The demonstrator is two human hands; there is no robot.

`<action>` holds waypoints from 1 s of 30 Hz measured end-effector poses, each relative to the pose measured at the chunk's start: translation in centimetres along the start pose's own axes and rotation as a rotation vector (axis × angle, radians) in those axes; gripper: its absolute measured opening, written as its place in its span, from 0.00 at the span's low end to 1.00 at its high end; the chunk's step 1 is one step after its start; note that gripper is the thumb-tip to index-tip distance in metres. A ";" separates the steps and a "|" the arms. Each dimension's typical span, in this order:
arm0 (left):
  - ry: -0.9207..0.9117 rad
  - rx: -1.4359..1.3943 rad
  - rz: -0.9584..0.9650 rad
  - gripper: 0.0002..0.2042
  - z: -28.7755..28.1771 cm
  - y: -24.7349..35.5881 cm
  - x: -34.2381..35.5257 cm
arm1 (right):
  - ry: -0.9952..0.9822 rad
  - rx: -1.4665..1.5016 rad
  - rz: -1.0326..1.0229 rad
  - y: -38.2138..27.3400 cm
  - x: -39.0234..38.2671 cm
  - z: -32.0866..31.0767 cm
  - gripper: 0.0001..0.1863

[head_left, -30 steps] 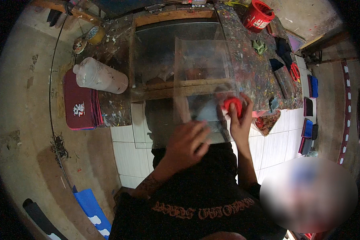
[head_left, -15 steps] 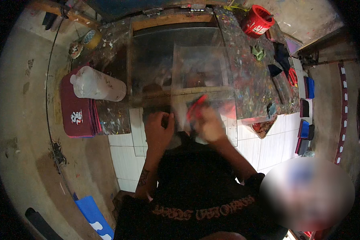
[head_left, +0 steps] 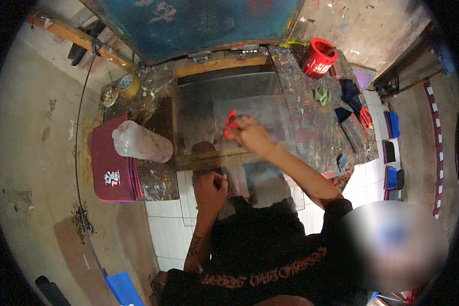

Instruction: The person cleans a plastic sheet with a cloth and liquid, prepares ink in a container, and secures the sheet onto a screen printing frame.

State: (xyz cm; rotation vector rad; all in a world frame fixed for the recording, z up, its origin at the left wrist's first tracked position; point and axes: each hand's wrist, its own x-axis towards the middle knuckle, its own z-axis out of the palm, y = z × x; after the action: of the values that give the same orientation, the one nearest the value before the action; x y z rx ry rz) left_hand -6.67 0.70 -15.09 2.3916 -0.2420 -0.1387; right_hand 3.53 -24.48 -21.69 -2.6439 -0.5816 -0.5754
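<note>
A clear sheet [head_left: 252, 108] lies over the glass pane [head_left: 196, 109] in front of me and hangs toward my lap. My right hand [head_left: 252, 135] is closed around a slim red hand tool [head_left: 232, 120] above the sheet; motion blur hides its exact kind. Lower and to the left, my left hand [head_left: 210, 189] is curled, thumb and fingers pinched at the sheet's left edge. The pane rests on a wooden-edged opening in the paint-stained table [head_left: 311, 122], and its near part sticks out over the floor.
A cloudy plastic bottle [head_left: 143, 143] lies on stacked maroon pieces [head_left: 107, 168] at left. At right are a red bucket [head_left: 320, 58], a green scrap [head_left: 321, 96], dark cloth [head_left: 349, 97] and red-handled scissors [head_left: 365, 117]. A blue-green framed panel [head_left: 188, 25] rises behind.
My right hand has moved forward and left over the sheet with the red tool. My left hand stays near the sheet's edge. The view has tilted up, showing more of the panel behind.
</note>
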 end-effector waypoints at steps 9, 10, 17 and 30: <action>-0.020 -0.050 0.007 0.11 -0.9 -0.7 0.1 | -0.222 0.050 -0.301 -9.8 -7.7 -5.7 0.22; -0.015 -0.058 0.022 0.13 -1.5 0.0 0.6 | -0.258 0.092 -0.138 -10.7 -9.7 -6.8 0.20; -0.139 -0.260 0.813 0.15 -3.4 14.7 8.5 | -0.295 0.179 0.568 -7.5 -13.8 -10.9 0.17; 0.122 -0.252 1.090 0.42 -2.2 20.7 10.2 | 0.179 0.718 1.005 -6.2 -21.3 -12.6 0.18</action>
State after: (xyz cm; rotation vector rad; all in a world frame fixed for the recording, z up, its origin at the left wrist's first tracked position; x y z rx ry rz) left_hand 0.85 -15.02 0.17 1.7231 -1.3153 0.4508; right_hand -20.91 -31.31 -19.15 -1.8213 0.5168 -0.2041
